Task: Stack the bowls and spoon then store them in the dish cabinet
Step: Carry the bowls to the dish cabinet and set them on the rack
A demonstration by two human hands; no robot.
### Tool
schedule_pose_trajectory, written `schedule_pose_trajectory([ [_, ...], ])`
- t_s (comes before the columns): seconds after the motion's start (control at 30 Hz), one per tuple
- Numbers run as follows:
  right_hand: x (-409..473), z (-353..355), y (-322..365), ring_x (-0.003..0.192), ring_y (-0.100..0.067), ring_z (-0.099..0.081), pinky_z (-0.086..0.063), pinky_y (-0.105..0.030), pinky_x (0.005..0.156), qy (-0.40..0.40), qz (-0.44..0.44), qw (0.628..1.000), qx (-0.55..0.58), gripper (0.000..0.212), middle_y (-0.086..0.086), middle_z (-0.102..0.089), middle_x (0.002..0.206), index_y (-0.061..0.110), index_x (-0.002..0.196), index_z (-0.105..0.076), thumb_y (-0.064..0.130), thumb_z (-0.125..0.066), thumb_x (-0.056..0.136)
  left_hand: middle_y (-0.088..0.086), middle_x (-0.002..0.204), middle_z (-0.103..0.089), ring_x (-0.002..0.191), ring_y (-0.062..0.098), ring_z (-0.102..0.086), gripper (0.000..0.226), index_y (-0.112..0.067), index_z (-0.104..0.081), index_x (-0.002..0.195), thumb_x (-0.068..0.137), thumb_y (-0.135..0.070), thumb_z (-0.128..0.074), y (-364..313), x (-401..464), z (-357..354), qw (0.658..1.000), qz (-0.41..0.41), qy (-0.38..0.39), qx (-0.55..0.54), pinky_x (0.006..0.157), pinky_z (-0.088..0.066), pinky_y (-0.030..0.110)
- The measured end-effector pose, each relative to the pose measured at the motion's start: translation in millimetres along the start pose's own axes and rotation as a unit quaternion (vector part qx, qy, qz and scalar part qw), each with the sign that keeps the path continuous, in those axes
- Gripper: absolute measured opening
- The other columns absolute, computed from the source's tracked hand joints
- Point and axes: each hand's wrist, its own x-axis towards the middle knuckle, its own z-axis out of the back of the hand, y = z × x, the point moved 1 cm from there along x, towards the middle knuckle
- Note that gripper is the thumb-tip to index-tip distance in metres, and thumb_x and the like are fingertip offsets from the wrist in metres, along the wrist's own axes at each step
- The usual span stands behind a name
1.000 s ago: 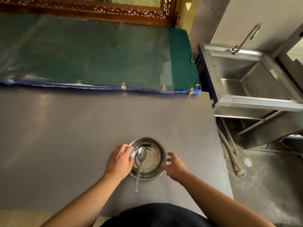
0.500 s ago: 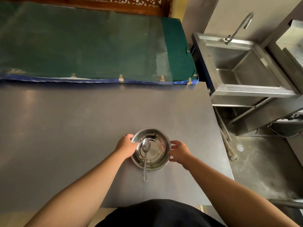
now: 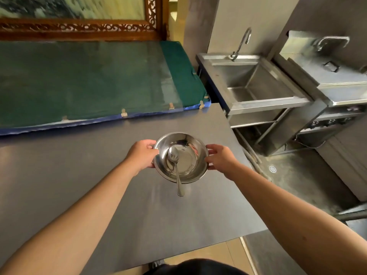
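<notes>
Shiny steel bowls (image 3: 186, 165), nested into a stack, are held up above the grey table (image 3: 79, 175), tilted slightly toward me. A steel spoon (image 3: 175, 165) lies inside, its head in the bowl and its handle sticking out over the near rim. My left hand (image 3: 142, 155) grips the stack's left rim. My right hand (image 3: 220, 156) grips the right rim. How many bowls are nested I cannot tell.
A green cloth-covered surface (image 3: 89, 80) borders the table's far edge, under a carved wooden frame (image 3: 79, 28). To the right stand a steel sink (image 3: 254, 82) with a tap (image 3: 241, 43) and a steel unit (image 3: 337, 76). A floor drain (image 3: 272, 168) lies below.
Both hands have closed on the bowls' rims and lifted the stack with the spoon off the table. The view has swung to the right.
</notes>
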Motion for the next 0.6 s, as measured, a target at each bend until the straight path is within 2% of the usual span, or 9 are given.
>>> schedule_pose_trajectory([
  [0.1,-12.9,36.2,17.5,0.079,-0.021,-0.069,-0.059,-0.024,0.053,-0.018,0.032,0.999,0.008,0.059,-0.01,-0.066,0.106,0.004,0.138,-0.055,-0.014,-0.066,0.082,0.006,0.088,-0.075,0.067,0.017,-0.074,0.036,-0.023,-0.068,0.108,0.085,0.004,-0.061,-37.3,-9.6,-10.5,0.999,-0.03,0.021,0.006,0.053,-0.059,0.031],
  [0.2,-27.6,83.5,23.7,0.089,-0.025,-0.071,-0.062,-0.03,0.06,-0.038,0.062,0.997,0.015,0.058,-0.014,-0.065,0.117,0.006,0.135,-0.057,-0.011,-0.071,0.081,0.005,0.093,-0.076,0.068,0.017,-0.074,0.04,-0.021,-0.069,0.112,0.085,0.007,-0.061,-72.0,-21.4,-36.4,0.997,-0.062,0.046,0.008,0.055,-0.059,0.031],
  [0.27,-39.6,119.1,23.1,0.084,-0.024,-0.072,-0.064,-0.038,0.068,-0.056,0.076,0.995,0.032,0.055,-0.015,-0.068,0.113,0.004,0.133,-0.06,-0.011,-0.07,0.081,0.006,0.093,-0.075,0.066,0.017,-0.071,0.037,-0.018,-0.07,0.111,0.086,0.007,-0.06,-95.7,-32.2,-59.8,0.994,-0.082,0.065,0.004,0.054,-0.058,0.031],
  [0.3,-48.9,138.2,20.8,0.078,-0.022,-0.073,-0.064,-0.037,0.066,-0.066,0.081,0.994,0.036,0.053,-0.015,-0.069,0.11,0.004,0.131,-0.061,-0.012,-0.069,0.081,0.003,0.087,-0.075,0.063,0.015,-0.07,0.035,-0.018,-0.07,0.108,0.086,0.007,-0.06,-106.7,-39.9,-74.5,0.993,-0.091,0.071,0.004,0.053,-0.058,0.03],
  [0.37,-70.7,178.1,12.4,0.064,-0.015,-0.072,-0.059,-0.028,0.057,-0.088,0.085,0.992,0.034,0.05,-0.014,-0.072,0.104,0.006,0.127,-0.064,-0.011,-0.07,0.08,-0.005,0.074,-0.075,0.059,0.011,-0.069,0.032,-0.018,-0.071,0.102,0.086,0.007,-0.06,-128.4,-55.9,-108.2,0.991,-0.107,0.084,0.002,0.052,-0.057,0.029],
  [0.43,-96.3,221.3,-2.4,0.057,-0.012,-0.07,-0.056,-0.024,0.052,-0.111,0.085,0.989,0.042,0.047,-0.015,-0.073,0.101,0.006,0.123,-0.067,-0.012,-0.069,0.079,-0.004,0.073,-0.076,0.059,0.009,-0.069,0.03,-0.02,-0.072,0.095,0.086,0.006,-0.061,-148.1,-74.4,-147.0,0.987,-0.121,0.105,-0.001,0.052,-0.057,0.029],
  [0.5,-122.7,264.3,-19.3,0.06,-0.018,-0.07,-0.056,-0.026,0.053,-0.129,0.089,0.986,0.051,0.044,-0.018,-0.075,0.098,0.007,0.118,-0.07,-0.013,-0.067,0.079,0.003,0.081,-0.076,0.059,0.01,-0.069,0.028,-0.019,-0.071,0.099,0.087,0.005,-0.062,-164.8,-93.2,-188.5,0.983,-0.129,0.128,-0.005,0.052,-0.058,0.029],
  [0.6,-162.6,325.3,-46.9,0.07,-0.027,-0.07,-0.06,-0.037,0.065,-0.159,0.085,0.98,0.082,0.041,-0.018,-0.075,0.098,0.006,0.117,-0.07,-0.014,-0.067,0.08,0.007,0.085,-0.074,0.061,0.012,-0.068,0.028,-0.016,-0.069,0.106,0.088,0.004,-0.061,-186.5,-122.0,-251.5,0.975,-0.141,0.171,-0.001,0.052,-0.057,0.028],
])
